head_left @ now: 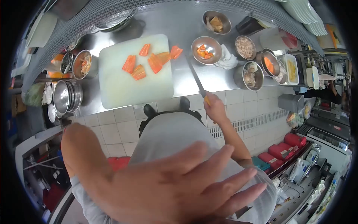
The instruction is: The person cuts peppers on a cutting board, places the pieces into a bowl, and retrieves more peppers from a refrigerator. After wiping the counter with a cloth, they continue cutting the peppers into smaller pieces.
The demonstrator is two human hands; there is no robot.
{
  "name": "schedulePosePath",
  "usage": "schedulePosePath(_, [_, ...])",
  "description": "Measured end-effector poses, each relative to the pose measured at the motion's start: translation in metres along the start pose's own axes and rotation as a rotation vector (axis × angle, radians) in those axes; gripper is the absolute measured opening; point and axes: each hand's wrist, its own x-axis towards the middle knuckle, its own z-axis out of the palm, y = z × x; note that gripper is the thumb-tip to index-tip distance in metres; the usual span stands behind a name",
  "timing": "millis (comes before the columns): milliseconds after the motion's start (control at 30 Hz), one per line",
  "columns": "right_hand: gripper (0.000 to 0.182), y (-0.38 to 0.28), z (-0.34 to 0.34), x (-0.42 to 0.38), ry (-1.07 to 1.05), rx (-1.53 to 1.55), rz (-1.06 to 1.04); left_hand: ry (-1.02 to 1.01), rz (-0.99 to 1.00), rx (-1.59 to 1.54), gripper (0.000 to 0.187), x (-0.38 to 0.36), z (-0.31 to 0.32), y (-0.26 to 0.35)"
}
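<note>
My right hand (215,107) grips the yellow handle of a kitchen knife (197,78), its long blade pointing up over the table's front edge. Close to the camera, my left hand (175,183) is raised in front of my body with its fingers spread and nothing in it. On the white cutting board (134,91) lie several flat orange-red pieces that look like pepper (155,63). One similar piece (176,52) overhangs the board's right edge. A steel bowl (194,46) of small orange pieces stands right of the board, beside a crumpled white cloth (227,59).
More steel bowls with food stand at the right, including a bowl of pale chopped food (245,47). Left of the board are a pot of shredded food (82,64) and stacked steel bowls (69,96). A mesh shelf (186,6) crosses above. Red containers (281,149) stand lower right.
</note>
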Motion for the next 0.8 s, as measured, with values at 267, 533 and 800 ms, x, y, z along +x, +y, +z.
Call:
schedulePosePath(267, [0.052, -0.021, 0.014, 0.038, -0.008, 0.068, 0.047, -0.136, 0.125, -0.240, 0.062, 0.015, 0.016, -0.006])
schedulePosePath(533, [0.053, 0.005, 0.013, 0.035, -0.025, 0.101, 0.008, -0.399, -0.480, 0.175, 0.023, 0.019, 0.101, -0.186])
schedulePosePath(800, [0.043, 0.001, -0.006, 0.009, -0.108, 0.300, 0.197, -0.380, -0.943, 0.636, 0.023, -0.034, 0.214, -0.397])
